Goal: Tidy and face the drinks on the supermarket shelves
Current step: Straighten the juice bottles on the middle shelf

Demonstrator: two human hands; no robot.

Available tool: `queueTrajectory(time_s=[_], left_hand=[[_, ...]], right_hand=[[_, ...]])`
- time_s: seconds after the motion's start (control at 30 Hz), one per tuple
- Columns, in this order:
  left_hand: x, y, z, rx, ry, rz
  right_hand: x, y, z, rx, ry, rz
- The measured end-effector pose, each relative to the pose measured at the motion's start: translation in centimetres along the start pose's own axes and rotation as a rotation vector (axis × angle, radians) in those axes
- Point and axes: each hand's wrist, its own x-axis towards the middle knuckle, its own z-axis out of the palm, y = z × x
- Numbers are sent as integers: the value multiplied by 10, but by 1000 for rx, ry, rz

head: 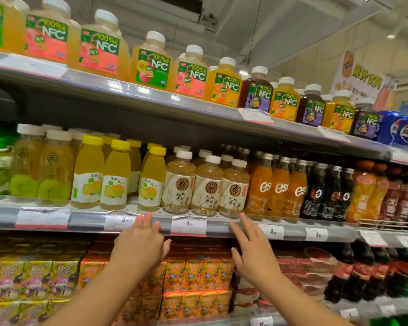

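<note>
Three pale jujube tea bottles with white caps stand in a row at the front of the middle shelf. To their left are yellow-capped pomelo juice bottles, to their right orange bottles. My left hand is raised just below the shelf edge under the pomelo and tea bottles, fingers straight, holding nothing. Below the rightmost tea bottle, my right hand is lifted with fingers spread and empty. Neither hand touches a bottle.
The top shelf holds large NFC juice bottles and blue cola cans at far right. Black bottles and red-orange ones continue rightward. Orange juice cartons fill the lower shelf. Price tags hang on the shelf rail.
</note>
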Motion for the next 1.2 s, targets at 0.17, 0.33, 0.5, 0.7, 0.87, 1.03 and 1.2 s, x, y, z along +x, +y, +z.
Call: queueTrajectory(time_s=[0.17, 0.33, 0.5, 0.7, 0.87, 1.03, 1.2], left_hand=[[3, 16, -14, -18, 14, -84], [5, 40, -37, -19, 60, -168], [15, 115, -76, 25, 142, -91], [39, 199, -146, -94, 303, 110], [71, 210, -199, 2, 493, 195], [99, 195, -228, 116, 491, 156], [104, 196, -228, 180, 759, 379]], right_hand=[[4, 13, -13, 27, -221, -111], [4, 55, -65, 252, -410, -147], [-2, 127, -87, 327, -317, -199], [15, 193, -112, 397, -132, -178], [54, 208, -161, 418, -2, -190], [88, 200, -209, 389, 255, -202], [102, 192, -219, 262, 626, -219]])
